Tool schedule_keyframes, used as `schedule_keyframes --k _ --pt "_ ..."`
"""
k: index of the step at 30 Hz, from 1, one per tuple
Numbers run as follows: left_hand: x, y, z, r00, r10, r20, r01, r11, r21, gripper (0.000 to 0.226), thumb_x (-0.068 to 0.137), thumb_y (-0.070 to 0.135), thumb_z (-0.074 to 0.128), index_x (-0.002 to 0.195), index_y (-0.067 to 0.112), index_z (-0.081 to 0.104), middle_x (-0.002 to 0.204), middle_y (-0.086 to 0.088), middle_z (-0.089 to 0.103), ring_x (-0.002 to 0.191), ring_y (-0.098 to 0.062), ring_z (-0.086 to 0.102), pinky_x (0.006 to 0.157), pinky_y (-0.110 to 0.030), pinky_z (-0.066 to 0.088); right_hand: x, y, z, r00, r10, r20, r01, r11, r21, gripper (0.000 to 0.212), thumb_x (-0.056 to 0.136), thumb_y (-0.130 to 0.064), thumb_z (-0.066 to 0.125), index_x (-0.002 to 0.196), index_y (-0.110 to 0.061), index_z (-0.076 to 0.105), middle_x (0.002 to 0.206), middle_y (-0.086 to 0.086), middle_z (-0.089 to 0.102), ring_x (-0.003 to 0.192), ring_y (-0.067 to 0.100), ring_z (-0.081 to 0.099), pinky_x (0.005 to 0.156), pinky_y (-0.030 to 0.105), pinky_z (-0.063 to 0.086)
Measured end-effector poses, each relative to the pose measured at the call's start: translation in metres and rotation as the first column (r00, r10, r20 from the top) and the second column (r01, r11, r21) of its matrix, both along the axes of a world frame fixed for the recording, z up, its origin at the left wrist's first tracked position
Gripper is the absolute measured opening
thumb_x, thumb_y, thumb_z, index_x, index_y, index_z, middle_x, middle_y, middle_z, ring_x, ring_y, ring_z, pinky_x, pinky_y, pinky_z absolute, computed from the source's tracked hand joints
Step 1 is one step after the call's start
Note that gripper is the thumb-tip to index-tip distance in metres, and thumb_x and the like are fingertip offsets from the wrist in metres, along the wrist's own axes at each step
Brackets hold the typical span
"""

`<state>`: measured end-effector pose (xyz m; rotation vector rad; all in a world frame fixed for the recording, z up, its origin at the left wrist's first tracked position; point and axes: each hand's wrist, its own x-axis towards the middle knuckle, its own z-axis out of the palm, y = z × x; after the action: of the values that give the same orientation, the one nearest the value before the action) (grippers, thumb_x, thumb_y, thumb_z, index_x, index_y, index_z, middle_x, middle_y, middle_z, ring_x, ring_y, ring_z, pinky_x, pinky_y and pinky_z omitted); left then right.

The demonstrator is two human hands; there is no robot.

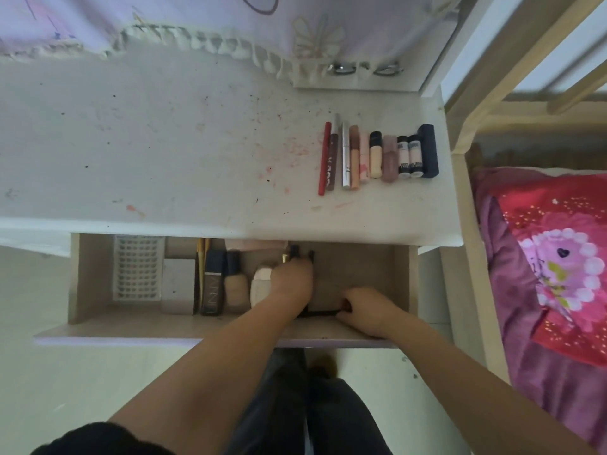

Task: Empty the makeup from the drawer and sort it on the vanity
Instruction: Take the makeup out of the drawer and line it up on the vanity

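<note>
The wooden drawer [361, 267] is pulled out under the white vanity top [164, 142]. Inside it, my left hand [292, 277] grips several thin dark makeup sticks [297, 252] that poke out above the fingers. My right hand [364, 310] pinches the end of a slim black pencil [320, 312] lying across the drawer floor near the front. Still in the drawer are a dark foundation box [212, 284], a beige foundation bottle [235, 284], a pale compact [261, 284], a grey box [179, 284] and a lash tray [138, 267]. A sorted row of lipsticks and tubes [377, 156] lies on the vanity's right side.
A mirror base with a lilac fringed cloth [197, 37] stands at the vanity's back. A wooden bed frame [466, 159] with pink bedding [558, 257] is close on the right. The left and middle of the stained vanity top hold nothing. My legs are below the drawer front.
</note>
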<state>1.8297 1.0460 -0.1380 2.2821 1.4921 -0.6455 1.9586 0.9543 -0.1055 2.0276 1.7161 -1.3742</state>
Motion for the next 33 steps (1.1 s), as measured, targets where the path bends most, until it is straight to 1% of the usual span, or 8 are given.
schedule_keyframes --k 7,11,16,19,22,24,27,33 --pt "-0.018 -0.011 0.034 0.926 0.109 0.362 -0.056 0.987 -0.153 0.017 0.091 0.027 0.054 0.1 0.013 0.058 0.102 -0.007 0.062 0.09 -0.023 0.061 0.065 -0.027 0.041 0.034 0.0 0.068 0.968 -0.179 -0.175 0.199 0.975 0.102 0.013 0.085 -0.029 0.065 0.079 -0.039 0.06 0.079 -0.021 0.061 0.074 -0.006 0.057 0.059 0.005 0.038" --pt "-0.053 -0.012 0.076 0.82 0.073 0.568 0.011 0.99 -0.142 0.013 0.091 0.028 0.057 0.103 0.021 0.057 0.098 0.007 0.059 0.09 -0.011 0.057 0.074 -0.019 0.042 0.051 0.023 0.115 0.89 -0.243 -0.385 0.282 0.958 0.047 0.018 0.085 -0.013 0.065 0.082 -0.03 0.069 0.077 -0.009 0.072 0.068 0.002 0.067 0.062 0.011 0.049" --pt "-0.064 0.026 0.14 0.658 0.183 0.73 -0.116 0.983 -0.141 0.024 0.089 0.026 0.059 0.085 0.045 0.044 0.079 0.019 0.057 0.075 0.008 0.057 0.06 -0.008 0.044 0.064 0.084 0.165 0.733 -0.275 -0.622 0.393 0.918 0.057 0.019 0.083 -0.013 0.067 0.102 -0.018 0.063 0.089 0.002 0.074 0.081 0.017 0.072 0.064 0.017 0.054" --pt "-0.049 0.066 0.168 0.499 0.227 0.837 -0.2 0.969 -0.144 0.027 0.089 0.019 0.06 0.083 0.042 0.048 0.075 0.015 0.059 0.07 0.012 0.057 0.059 -0.004 0.043 0.064 0.13 0.175 0.588 -0.342 -0.733 0.567 0.82 0.072 0.018 0.084 -0.012 0.066 0.101 -0.015 0.059 0.081 0.003 0.074 0.069 0.015 0.071 0.054 0.016 0.052" --pt "-0.032 0.11 0.173 0.472 0.273 0.838 -0.251 0.953 -0.169 0.012 0.091 0.021 0.058 0.088 0.032 0.053 0.078 0.013 0.06 0.068 0.005 0.059 0.055 -0.009 0.044 0.062 0.178 0.172 0.452 -0.419 -0.787 0.763 0.638 0.098 0.016 0.091 -0.01 0.059 0.106 -0.016 0.055 0.071 -0.006 0.07 0.058 0.008 0.064 0.05 0.018 0.05" --pt "-0.02 0.137 0.166 0.526 0.325 0.786 -0.297 0.936 -0.189 0.008 0.093 0.026 0.055 0.1 0.023 0.055 0.08 0.01 0.06 0.07 -0.003 0.059 0.056 -0.012 0.04 0.059 0.207 0.165 0.582 -0.454 -0.675 0.748 0.624 0.226 0.027 0.094 -0.016 0.055 0.12 -0.017 0.048 0.076 -0.005 0.068 0.06 0.009 0.063 0.051 0.018 0.05" --pt "-0.001 0.162 0.154 0.608 0.36 0.707 -0.314 0.928 -0.202 0.029 0.094 0.026 0.054 0.122 0.018 0.05 0.077 0.006 0.058 0.067 -0.007 0.057 0.055 -0.018 0.041 0.05 0.238 0.151 0.88 -0.368 -0.299 0.471 0.75 0.464 0.049 0.095 -0.019 0.051 0.139 -0.016 0.029 0.081 0.003 0.061 0.066 0.015 0.06 0.055 0.022 0.045" --pt "0.019 0.164 0.133 0.783 0.249 0.57 -0.264 0.963 -0.059 0.038 0.093 0.03 0.051 0.128 0.018 0.039 0.087 -0.002 0.062 0.07 -0.019 0.061 0.064 -0.038 0.055 0.024 0.255 0.123 0.971 -0.238 -0.013 0.185 0.719 0.67 0.049 0.093 -0.016 0.05 0.135 -0.011 0.027 0.075 0.008 0.058 0.065 0.022 0.057 0.058 0.033 0.046"
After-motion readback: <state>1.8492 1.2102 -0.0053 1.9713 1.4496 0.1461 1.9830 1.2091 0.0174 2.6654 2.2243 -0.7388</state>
